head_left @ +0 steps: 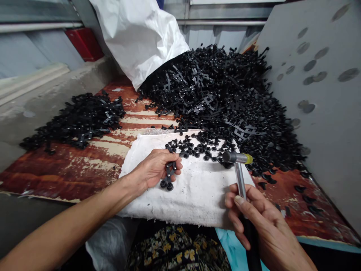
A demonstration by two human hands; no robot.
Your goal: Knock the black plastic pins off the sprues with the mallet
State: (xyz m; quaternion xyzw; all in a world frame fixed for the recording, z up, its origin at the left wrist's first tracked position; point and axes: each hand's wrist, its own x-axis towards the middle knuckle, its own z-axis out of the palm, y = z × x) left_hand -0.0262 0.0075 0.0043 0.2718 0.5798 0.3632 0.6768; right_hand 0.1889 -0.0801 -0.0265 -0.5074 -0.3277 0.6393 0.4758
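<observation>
While the left hand (155, 169) pinches a black part (169, 180) down on the cloth (197, 195), fingers closed around it, the right hand (262, 226) is wrapped tight on a hammer (239, 177), whose head is right of the left fingertips. Loose parts (197, 147) lie just beyond both hands; a big pile (225, 94) rises farther off, and a small pile (81, 120) sits well left of the left hand.

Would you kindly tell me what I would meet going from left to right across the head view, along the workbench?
Smaller pile of black parts → left hand → black part pinched in it → right hand, gripping a hammer → grey board.
</observation>
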